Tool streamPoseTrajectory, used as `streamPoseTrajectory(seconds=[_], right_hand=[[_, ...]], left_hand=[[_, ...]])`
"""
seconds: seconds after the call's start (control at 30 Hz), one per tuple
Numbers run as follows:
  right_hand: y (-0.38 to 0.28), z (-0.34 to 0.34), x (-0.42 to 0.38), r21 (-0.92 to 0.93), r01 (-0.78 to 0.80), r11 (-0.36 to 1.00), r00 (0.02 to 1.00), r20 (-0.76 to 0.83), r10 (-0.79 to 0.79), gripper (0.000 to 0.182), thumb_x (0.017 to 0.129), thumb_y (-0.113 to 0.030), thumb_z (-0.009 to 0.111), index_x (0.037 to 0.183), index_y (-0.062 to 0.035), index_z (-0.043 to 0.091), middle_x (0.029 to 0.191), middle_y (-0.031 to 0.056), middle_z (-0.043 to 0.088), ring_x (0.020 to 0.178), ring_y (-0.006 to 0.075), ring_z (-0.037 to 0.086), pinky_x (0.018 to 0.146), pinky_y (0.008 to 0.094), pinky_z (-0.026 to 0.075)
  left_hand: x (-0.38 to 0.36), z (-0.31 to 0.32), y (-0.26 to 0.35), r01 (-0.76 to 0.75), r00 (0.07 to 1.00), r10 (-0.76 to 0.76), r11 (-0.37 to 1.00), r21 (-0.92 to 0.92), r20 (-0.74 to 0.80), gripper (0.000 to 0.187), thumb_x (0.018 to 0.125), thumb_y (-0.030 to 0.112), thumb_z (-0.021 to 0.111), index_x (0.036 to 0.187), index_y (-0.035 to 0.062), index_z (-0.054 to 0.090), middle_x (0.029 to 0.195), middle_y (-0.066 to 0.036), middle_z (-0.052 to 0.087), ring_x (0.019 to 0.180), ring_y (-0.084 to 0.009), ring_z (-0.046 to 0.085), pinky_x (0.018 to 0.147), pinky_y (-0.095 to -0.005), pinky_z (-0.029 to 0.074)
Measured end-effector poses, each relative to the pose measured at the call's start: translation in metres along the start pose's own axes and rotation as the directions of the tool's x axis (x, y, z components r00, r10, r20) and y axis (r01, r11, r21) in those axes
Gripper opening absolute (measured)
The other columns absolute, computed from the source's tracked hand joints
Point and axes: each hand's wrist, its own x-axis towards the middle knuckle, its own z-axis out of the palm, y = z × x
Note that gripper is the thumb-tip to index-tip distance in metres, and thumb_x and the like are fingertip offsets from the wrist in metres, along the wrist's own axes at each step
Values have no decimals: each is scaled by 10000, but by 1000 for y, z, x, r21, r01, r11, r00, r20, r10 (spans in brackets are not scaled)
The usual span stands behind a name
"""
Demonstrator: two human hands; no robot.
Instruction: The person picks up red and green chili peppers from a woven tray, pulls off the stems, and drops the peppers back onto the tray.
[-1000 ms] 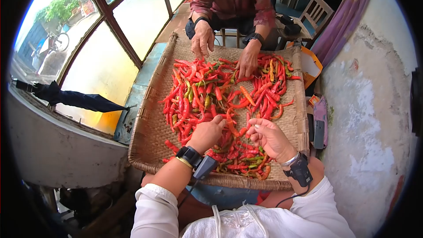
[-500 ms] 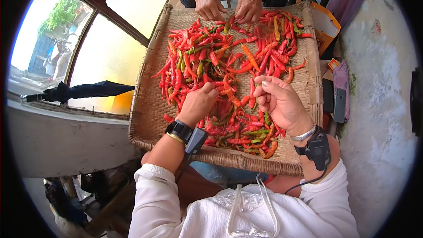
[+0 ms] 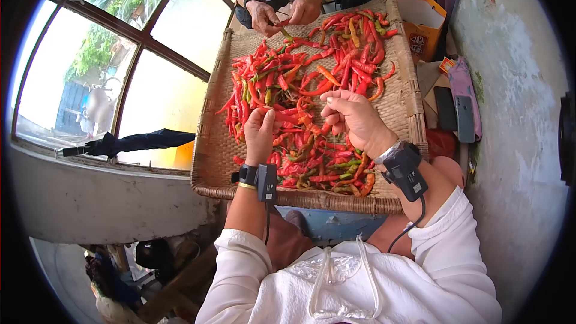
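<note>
A wide woven bamboo tray (image 3: 210,171) carries a spread of red chili peppers (image 3: 300,159), some orange or green. Over the near left part of the heap, my left hand (image 3: 259,137) is closed, its thumb and fingers pinching a red chili pepper (image 3: 282,115). My right hand (image 3: 358,121) hovers above the middle of the peppers, palm turned inward. Its thumb and index finger press together; whatever lies between them is too small to make out. Both my wrists wear black strapped devices.
Across the tray, another person's hands (image 3: 282,15) hold a chili pepper. A folded dark umbrella (image 3: 144,141) lies on the window sill at left. On the right are an orange paper bag (image 3: 423,24), a phone (image 3: 464,119) and a rough wall (image 3: 510,144).
My left hand has lifted from the heap, now pinching a red pepper. My right hand has shifted slightly left. The other person's hands have risen with a pepper. The whole view has shifted.
</note>
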Motion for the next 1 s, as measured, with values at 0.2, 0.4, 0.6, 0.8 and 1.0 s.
streamPoseTrajectory(seconds=[0.2,0.4,0.6,0.8,1.0], right_hand=[[4,-2,2,3,-23,1000,1000,11,23,161,880,-168,518,997,-63,549,746,2,599,583,48,558,493,187,413],[-4,-5,2,82,-23,996,999,-21,25,158,882,-153,510,998,-49,542,739,4,594,589,61,562,480,184,444],[-7,-14,-4,228,-26,973,997,-59,41,141,880,-132,509,985,-48,552,731,12,601,582,65,568,473,184,449],[3,-21,2,213,-51,976,993,-97,73,142,878,-134,512,988,-56,556,731,5,601,584,56,563,474,180,443],[1,-22,6,242,-42,969,997,-54,57,137,879,-138,511,979,-54,555,732,10,601,592,60,561,481,181,443]], left_hand=[[24,3,19,115,974,-155,966,231,163,121,892,165,541,875,48,563,720,10,588,598,-42,544,526,-174,435],[61,39,19,69,996,-77,990,127,55,276,891,228,544,1028,-11,565,876,-18,613,683,-69,561,581,-207,460],[41,42,-29,-246,964,23,458,855,265,337,759,280,646,991,37,616,846,-135,605,814,-293,588,687,-386,460],[41,53,-27,-232,966,4,460,857,259,306,740,239,659,959,31,613,828,-137,611,792,-303,590,690,-384,463],[45,50,-22,-97,934,-152,762,640,324,262,766,121,650,1007,26,604,749,-95,628,636,-186,602,580,-289,479]])
